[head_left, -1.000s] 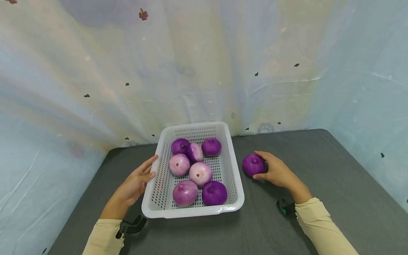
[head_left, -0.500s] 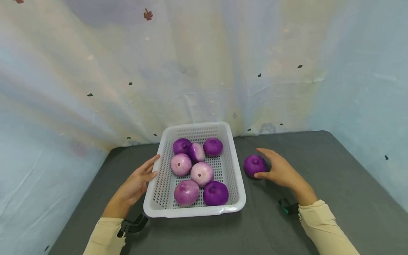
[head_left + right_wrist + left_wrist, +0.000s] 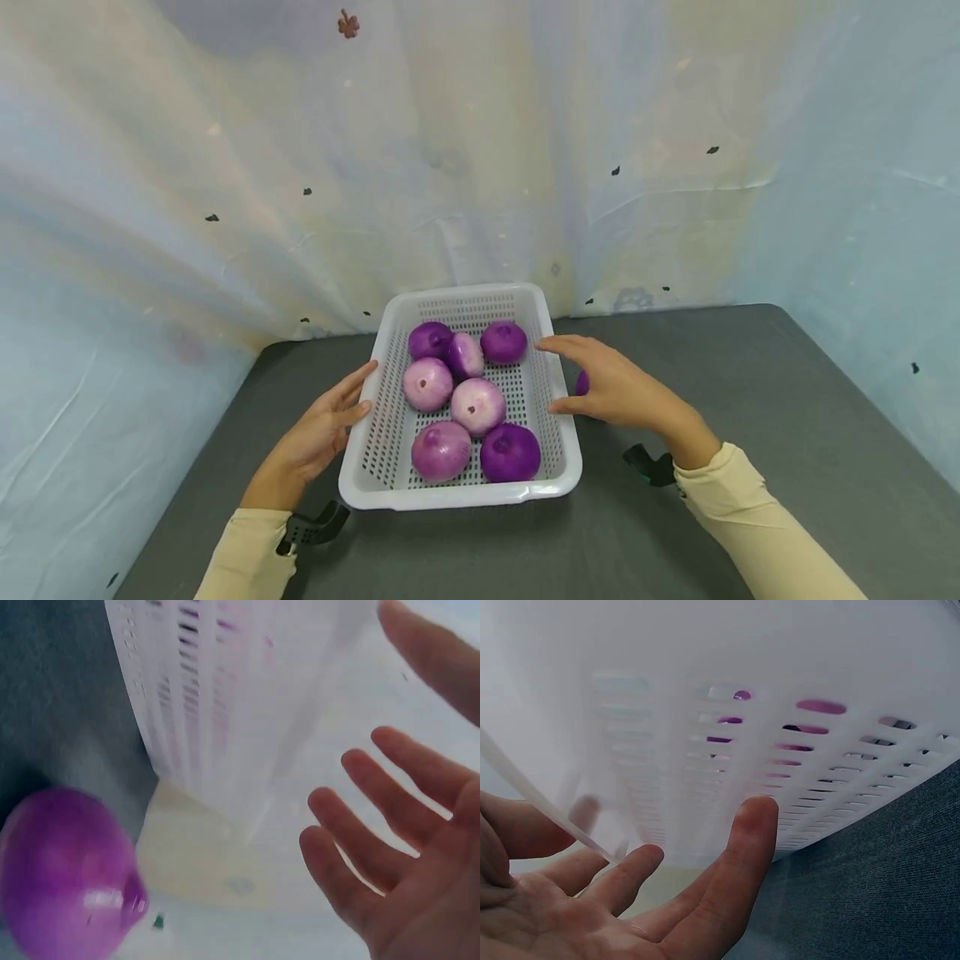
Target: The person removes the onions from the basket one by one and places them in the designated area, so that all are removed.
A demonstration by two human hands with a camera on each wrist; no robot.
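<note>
A white slotted plastic basket sits on the grey table with several purple onions inside, some dark, some pale. My left hand is at its left side; in the left wrist view, extended fingers lie against the slotted outer wall, thumb near the rim. My right hand hovers at the right rim, fingers spread and holding nothing. Behind it a single dark purple onion lies on the table, mostly hidden in the head view. The right wrist view shows this onion apart from the fingers.
The dark grey table extends to both sides of the basket. A pale patterned curtain hangs behind and along the sides. Each wrist carries a black strap.
My right hand has let go of the lone onion and moved left to the basket's right rim. The onion stays on the table. My left hand keeps its place at the basket.
</note>
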